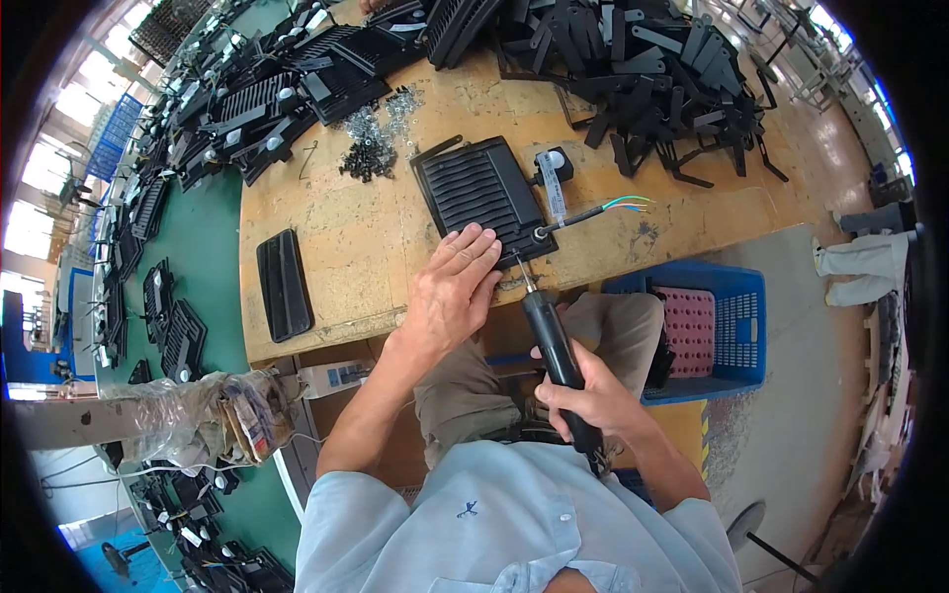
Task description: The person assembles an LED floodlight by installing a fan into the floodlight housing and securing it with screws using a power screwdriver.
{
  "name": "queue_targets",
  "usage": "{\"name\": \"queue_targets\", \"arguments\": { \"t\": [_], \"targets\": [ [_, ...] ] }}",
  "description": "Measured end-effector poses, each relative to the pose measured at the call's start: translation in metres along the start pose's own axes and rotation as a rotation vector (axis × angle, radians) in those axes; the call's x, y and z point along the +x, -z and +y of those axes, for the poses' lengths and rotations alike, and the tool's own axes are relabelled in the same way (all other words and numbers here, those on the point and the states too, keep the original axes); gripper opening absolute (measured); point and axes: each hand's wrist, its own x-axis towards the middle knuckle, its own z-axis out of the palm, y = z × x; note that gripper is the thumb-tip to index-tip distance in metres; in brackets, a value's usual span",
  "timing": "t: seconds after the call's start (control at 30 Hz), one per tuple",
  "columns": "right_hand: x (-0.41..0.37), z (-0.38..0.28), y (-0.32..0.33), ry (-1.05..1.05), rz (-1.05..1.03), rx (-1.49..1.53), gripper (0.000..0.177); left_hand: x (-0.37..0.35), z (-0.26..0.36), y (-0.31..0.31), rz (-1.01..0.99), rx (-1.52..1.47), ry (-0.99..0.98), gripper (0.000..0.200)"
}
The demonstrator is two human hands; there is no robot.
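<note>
A black finned housing (479,193) lies on the wooden table near its front edge. Flat on its lower left corner rests my left hand (450,292), fingers stretched out and close together. My right hand (583,390) is wrapped round a black electric screwdriver (554,341), whose tip meets the housing's lower edge beside my left fingers. A small black sensor with a white dome (554,163) sits at the housing's right, a label hanging from it. From the housing's lower right corner runs a black cable (578,219) with bare coloured wires.
Loose screws and small parts (381,128) lie behind the housing. Black brackets (662,74) are heaped at the back right, more housings (297,89) at the back left. A black panel (284,285) lies at the left. A blue crate (736,331) stands below the table's right side.
</note>
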Motion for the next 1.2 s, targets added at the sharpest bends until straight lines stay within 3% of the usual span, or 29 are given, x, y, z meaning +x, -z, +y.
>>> {"name": "queue_targets", "arguments": {
  "t": [0.03,0.13,0.17,0.27,0.37,0.47,0.5,0.57,0.63,0.73,0.87,1.03,1.2],
  "targets": [
    [0.000,-0.001,0.000,-0.002,0.001,0.004,0.058,0.000,0.000,0.001,-0.004,0.009,-0.002,0.038],
    [0.002,0.008,0.003,0.134,0.144,-0.482,0.061,-0.001,-0.004,0.001,-0.033,0.085,-0.057,0.038],
    [0.004,0.022,0.008,0.362,0.404,-1.012,0.072,-0.001,-0.002,0.002,-0.026,0.099,-0.070,0.037],
    [-0.017,0.024,0.025,0.342,0.548,-1.198,0.078,-0.010,0.008,-0.010,0.068,0.175,-0.064,0.037],
    [-0.048,0.038,0.025,0.181,0.614,-0.953,0.078,-0.008,0.026,-0.021,0.138,0.247,-0.007,0.040],
    [-0.054,0.072,0.038,0.317,0.516,-0.965,0.077,-0.009,0.054,-0.041,0.115,0.297,0.026,0.041],
    [-0.048,0.084,0.040,0.584,0.524,-1.120,0.070,-0.006,0.067,-0.048,0.070,0.294,0.038,0.044],
    [-0.041,0.102,0.047,0.294,0.432,-0.798,0.068,0.003,0.082,-0.043,-0.021,0.160,0.035,0.051],
    [-0.040,0.111,0.051,0.184,0.405,-0.693,0.066,0.010,0.087,-0.034,-0.112,-0.107,0.002,0.058],
    [-0.039,0.115,0.056,0.103,0.385,-0.654,0.065,0.025,0.042,0.010,-0.175,0.048,-0.342,0.067],
    [-0.039,0.109,0.053,0.110,0.372,-0.521,0.054,0.055,-0.024,0.053,-0.275,0.110,-0.257,0.067],
    [-0.034,0.116,0.061,0.148,0.344,-0.404,0.048,0.041,-0.052,0.040,-0.271,0.094,-0.301,0.055],
    [-0.034,0.116,0.061,0.136,0.354,-0.349,0.047,-0.007,-0.010,0.033,-0.082,0.296,-0.193,0.051]
  ]
}}
